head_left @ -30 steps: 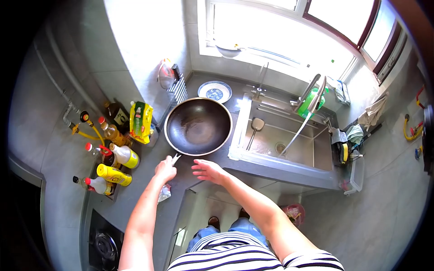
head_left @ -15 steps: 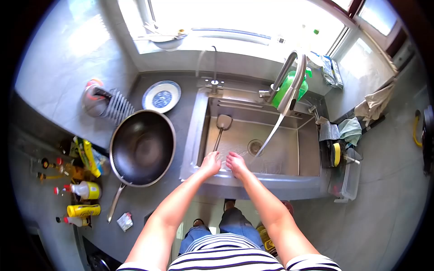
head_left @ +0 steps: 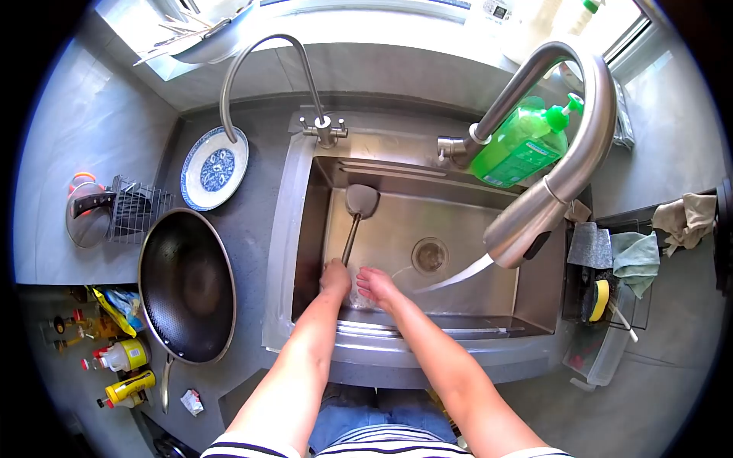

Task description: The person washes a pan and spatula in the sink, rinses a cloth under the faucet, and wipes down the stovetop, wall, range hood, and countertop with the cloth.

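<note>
A spatula [head_left: 362,201] with a broad grey head lies in the steel sink [head_left: 489,305], its dark handle pointing towards me. My left hand [head_left: 334,279] is closed at the near end of that handle, and its fingers partly hide it. To the right, my right hand [head_left: 377,288] is held open and low over the basin, fingers apart and empty. Water streams into the sink from the large pull-down faucet [head_left: 527,221], falling to the right of my right hand, near the drain [head_left: 430,256].
Left of the sink are a wok [head_left: 188,286], a blue-and-white plate [head_left: 215,169] and a wire rack [head_left: 137,210]. Sauce bottles [head_left: 122,356] stand at lower left. A green soap bottle [head_left: 523,145] is behind the faucet; a sponge [head_left: 600,299] and cloths [head_left: 635,258] hang at right.
My view has moved closer over the sink. My left hand has shifted left onto the end of the spatula's handle; my right hand stays open beside it. The water still runs.
</note>
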Tool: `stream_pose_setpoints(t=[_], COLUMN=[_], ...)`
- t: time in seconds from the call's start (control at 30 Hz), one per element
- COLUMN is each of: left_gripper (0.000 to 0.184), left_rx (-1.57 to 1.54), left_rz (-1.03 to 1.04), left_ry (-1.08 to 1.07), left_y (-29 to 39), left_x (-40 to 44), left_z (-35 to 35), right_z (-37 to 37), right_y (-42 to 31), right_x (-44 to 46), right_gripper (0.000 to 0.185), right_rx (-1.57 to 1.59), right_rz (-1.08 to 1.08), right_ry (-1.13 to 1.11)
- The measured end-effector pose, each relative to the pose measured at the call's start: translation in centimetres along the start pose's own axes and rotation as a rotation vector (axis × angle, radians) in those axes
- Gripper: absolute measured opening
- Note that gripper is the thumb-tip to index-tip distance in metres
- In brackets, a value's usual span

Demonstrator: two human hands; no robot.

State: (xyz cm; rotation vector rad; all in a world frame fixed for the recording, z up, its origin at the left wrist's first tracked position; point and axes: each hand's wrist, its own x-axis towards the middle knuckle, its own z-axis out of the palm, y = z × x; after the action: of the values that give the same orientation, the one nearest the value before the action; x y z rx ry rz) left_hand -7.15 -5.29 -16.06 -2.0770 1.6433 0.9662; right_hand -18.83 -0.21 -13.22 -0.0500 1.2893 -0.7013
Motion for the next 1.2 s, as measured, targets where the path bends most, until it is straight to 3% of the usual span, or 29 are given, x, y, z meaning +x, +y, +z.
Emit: stream_pose_setpoints(t=[0.07, 0.17, 0.27, 0.3, 0.4, 0.5, 0.6, 0.8, 0.87, 0.9, 0.93, 1.07, 1.2], left_gripper=[0.033, 0.03, 0.033, 0.033, 0.034, 0.033, 0.031, 0.025, 0.022, 0.019, 0.024, 0.039, 0.042], left_rx=[0.147, 0.09, 0.052, 0.048, 0.067, 0.056, 0.107, 0.06, -0.441, -0.738, -0.878, -1.203, -1.466], left_rz=[0.13, 0.253, 0.397, 0.535, 0.665, 0.755, 0.594, 0.434, 0.227, -0.011, -0.123, -0.241, -0.34], left_ry=[0.02, -0.022, -0.14, -0.184, -0.375, -0.418, -0.595, -0.722, -0.973, -1.158, -1.229, -1.328, -1.576], left_y=[-0.4, 0.0, 0.5, -0.3, 0.1, -0.7, 1.7, 4.0, 4.4, 4.7, 5.9, 9.4, 12.1], left_x=[-0.8, -2.9, -8.0, -9.2, -14.9, -17.6, -21.5, -23.0, -21.2, -19.8, -20.0, -17.9, -14.1], left_z=[-0.4, -1.9, -5.9, -6.4, -10.2, -11.3, -14.8, -14.0, -12.4, -11.3, -11.6, -8.1, -5.4], right_z=[-0.5, -1.1, -2.0, -2.4, -3.7, -4.0, -4.9, -6.9, -7.5, -7.5, -7.6, -9.1, -9.7], right_y=[0.0, -0.1, 0.0, 0.0, -0.3, -0.9, 0.5, 1.9, 1.6, 1.0, 0.5, -1.5, -3.3], right_x=[0.1, -1.2, -2.8, -3.4, -6.8, -11.2, -13.6, -14.8, -15.2, -16.0, -16.5, -17.0, -17.2], right_gripper=[0.042, 0.043, 0.035, 0.031, 0.026, 0.026, 0.027, 0.024, 0.023, 0.024, 0.025, 0.043, 0.041], right_rx=[0.062, 0.189, 0.383, 0.459, 0.566, 0.626, 0.676, 0.826, 0.84, 0.817, 0.794, 0.704, 0.703], right_rz=[0.023, -0.003, -0.048, -0.065, -0.054, -0.084, -0.093, -0.218, -0.274, -0.301, -0.328, -0.376, -0.438], right_ry=[0.018, 0.055, 0.079, 0.085, 0.057, 0.068, 0.036, -0.01, -0.024, -0.013, -0.002, -0.052, 0.007])
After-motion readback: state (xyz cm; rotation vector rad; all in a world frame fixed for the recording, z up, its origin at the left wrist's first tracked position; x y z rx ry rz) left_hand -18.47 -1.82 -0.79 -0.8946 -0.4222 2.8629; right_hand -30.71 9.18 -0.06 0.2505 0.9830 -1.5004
